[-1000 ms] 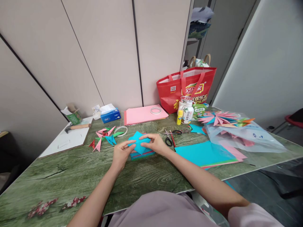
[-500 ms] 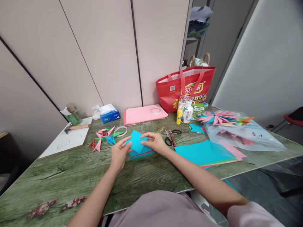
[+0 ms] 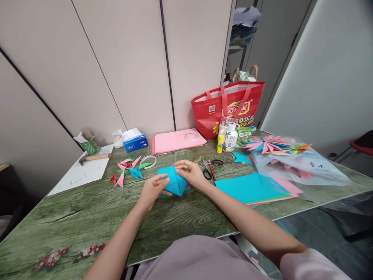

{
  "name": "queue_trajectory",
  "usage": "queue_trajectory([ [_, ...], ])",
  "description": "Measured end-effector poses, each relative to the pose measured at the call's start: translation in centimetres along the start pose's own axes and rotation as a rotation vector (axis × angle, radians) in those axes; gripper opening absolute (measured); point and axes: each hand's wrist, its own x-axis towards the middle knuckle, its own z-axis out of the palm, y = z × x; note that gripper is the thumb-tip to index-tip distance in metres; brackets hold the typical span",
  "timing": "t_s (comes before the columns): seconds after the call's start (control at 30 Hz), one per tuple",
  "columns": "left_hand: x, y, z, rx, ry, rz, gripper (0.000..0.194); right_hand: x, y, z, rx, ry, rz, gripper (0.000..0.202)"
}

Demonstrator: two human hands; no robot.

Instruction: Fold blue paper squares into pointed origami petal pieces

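A blue folded paper (image 3: 176, 185) with crease lines is held between both hands, above a small stack of coloured paper that it largely hides. My left hand (image 3: 153, 189) pinches its left edge between thumb and fingers. At the upper right edge, my right hand (image 3: 190, 174) has its fingers closed on the same paper. Several folded pieces in pink, green, red and blue (image 3: 135, 173) lie to the left of the hands. Scissors (image 3: 207, 173) and a red pencil (image 3: 212, 171) rest just right of my right hand.
Large blue sheets (image 3: 247, 188) lie at the right, near a plastic bag (image 3: 317, 165) with paper flowers. Behind stand a red bag (image 3: 205, 120), a white bottle (image 3: 230, 139) and a glue stick (image 3: 220, 144). A hammer (image 3: 97, 156) lies on a white board (image 3: 78, 175). Pink paper (image 3: 169, 142) is at the back.
The blue paper has turned and tilted, with a point now facing down toward me. My left hand has shifted slightly right along it.
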Motion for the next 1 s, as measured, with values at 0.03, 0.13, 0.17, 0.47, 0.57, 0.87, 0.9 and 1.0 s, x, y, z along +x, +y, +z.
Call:
queue_trajectory([
  [0.03,0.1,-0.1,-0.1,-0.014,0.021,-0.001,0.035,-0.1,-0.1,0.1,-0.025,-0.021,-0.009,0.028],
  [0.13,0.3,0.0,-0.2,-0.056,0.089,0.017,0.026,-0.2,-0.3,0.3,-0.076,-0.041,-0.057,0.025],
  [0.17,0.3,0.1,-0.2,-0.077,0.122,0.029,0.024,-0.2,-0.2,0.3,-0.082,-0.038,-0.062,0.026],
  [0.47,0.1,0.1,-0.3,-0.083,0.008,-0.014,0.028,0.2,1.0,-0.2,0.007,0.011,-0.001,0.035],
  [0.57,0.1,0.1,-0.3,-0.110,-0.021,0.037,0.043,0.2,0.9,-0.2,-0.020,-0.048,-0.051,0.029],
  [0.87,-0.3,0.1,-0.1,-0.062,-0.213,0.017,0.034,0.1,1.2,-0.3,-0.088,-0.068,-0.075,0.035],
  [0.9,-0.2,-0.2,-0.1,-0.052,-0.210,0.007,0.034,0.1,1.2,-0.3,-0.098,-0.074,-0.072,0.034],
  [1.0,0.0,-0.7,-0.2,-0.076,-0.161,0.017,0.035,0.0,1.1,-0.1,-0.139,-0.084,-0.107,0.032],
])
